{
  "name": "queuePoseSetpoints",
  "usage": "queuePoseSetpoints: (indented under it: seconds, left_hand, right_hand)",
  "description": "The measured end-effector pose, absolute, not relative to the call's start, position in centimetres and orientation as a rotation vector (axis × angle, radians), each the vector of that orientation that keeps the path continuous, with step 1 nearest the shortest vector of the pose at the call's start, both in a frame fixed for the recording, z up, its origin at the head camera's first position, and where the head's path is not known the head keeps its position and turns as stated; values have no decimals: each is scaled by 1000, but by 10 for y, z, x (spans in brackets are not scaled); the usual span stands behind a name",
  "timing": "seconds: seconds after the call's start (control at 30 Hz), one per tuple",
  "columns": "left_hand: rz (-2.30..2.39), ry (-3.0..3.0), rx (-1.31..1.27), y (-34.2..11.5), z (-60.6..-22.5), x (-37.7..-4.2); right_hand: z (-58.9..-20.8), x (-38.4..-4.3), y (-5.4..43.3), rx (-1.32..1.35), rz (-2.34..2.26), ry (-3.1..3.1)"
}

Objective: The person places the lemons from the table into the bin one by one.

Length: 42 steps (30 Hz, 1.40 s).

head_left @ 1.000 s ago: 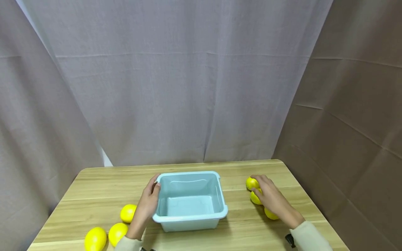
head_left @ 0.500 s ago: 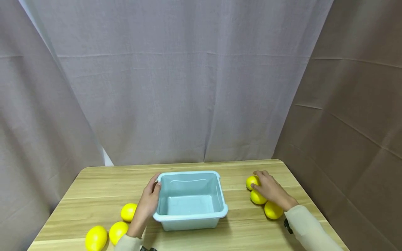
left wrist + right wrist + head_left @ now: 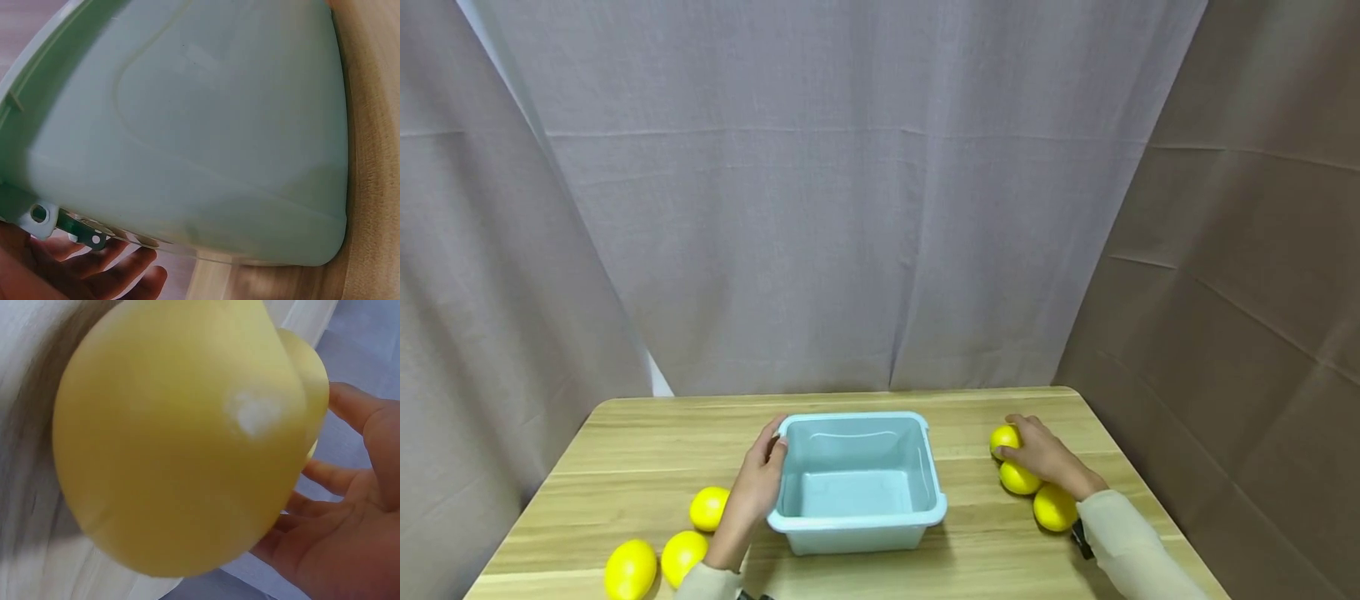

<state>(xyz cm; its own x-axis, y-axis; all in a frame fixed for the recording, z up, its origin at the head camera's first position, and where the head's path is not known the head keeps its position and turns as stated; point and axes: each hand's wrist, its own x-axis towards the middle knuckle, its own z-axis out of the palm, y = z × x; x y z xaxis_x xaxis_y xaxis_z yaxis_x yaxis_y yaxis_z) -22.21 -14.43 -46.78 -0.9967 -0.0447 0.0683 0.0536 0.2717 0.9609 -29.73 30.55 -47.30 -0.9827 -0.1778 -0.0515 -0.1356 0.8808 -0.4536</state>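
Note:
A light blue plastic bin (image 3: 859,523) stands upright on the table, its inside bare. My left hand (image 3: 757,485) holds its left rim, thumb at the top edge; in the left wrist view, fingers (image 3: 125,272) show beyond the bin wall (image 3: 219,125). To the right of the bin, three yellow lemons lie in a slanting row. My right hand (image 3: 1047,457) has thumb and fingers around the far lemon (image 3: 1002,437). The middle lemon (image 3: 1018,479) and the near lemon (image 3: 1055,509) lie under and beside that wrist. One lemon (image 3: 181,444) fills much of the right wrist view, hiding others.
Left of the bin lie three more lemons: a back one (image 3: 708,507), a middle one (image 3: 682,556) and a front one (image 3: 630,570). Grey curtains (image 3: 790,208) hang behind the wooden table (image 3: 647,442), and a brown one (image 3: 1240,333) at the right.
My right hand has shifted a little over the row and closed in on the far lemon, uncovering the near one. The left hand and bin have stayed in place.

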Motion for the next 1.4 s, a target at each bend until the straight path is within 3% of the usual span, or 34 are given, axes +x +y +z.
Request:
queuePoseSetpoints:
  seconds: [0.67,1.07,1.4]
  left_hand:
    - [-1856,-2432,5,-143,-470,-222]
    - [-1850,-2448,43,-143,-470,-221]
    - [-1856,-2456,31,-143,-469,-222]
  right_hand:
    - [-475,-299,298,207,-646,2937]
    - [-485,-315,279,-18,-817,2924]
    - [-495,-308,262,-224,-654,3023]
